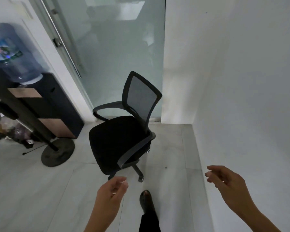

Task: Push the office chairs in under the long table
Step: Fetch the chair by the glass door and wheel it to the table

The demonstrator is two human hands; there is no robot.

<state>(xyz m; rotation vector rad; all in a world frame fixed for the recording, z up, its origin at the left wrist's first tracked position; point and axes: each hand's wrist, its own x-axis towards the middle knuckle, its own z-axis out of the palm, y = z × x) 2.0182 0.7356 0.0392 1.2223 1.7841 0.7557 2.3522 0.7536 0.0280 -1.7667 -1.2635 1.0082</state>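
A black office chair (119,139) with a mesh back, two curved armrests and wheels stands on the grey tiled floor in front of a frosted glass door. Its back points toward the white wall on the right. My left hand (111,190) hovers just below the chair's front edge, fingers loosely curled, holding nothing and not touching the chair. My right hand (224,181) is out to the right near the wall, fingers apart and empty. No long table shows in this view.
A dark water dispenser (57,114) with a blue bottle (10,52) stands at the left. A stand's round base (58,153) and slanted pole lie beside it. A white wall (241,97) closes off the right side. My foot (146,201) is on the floor below the chair.
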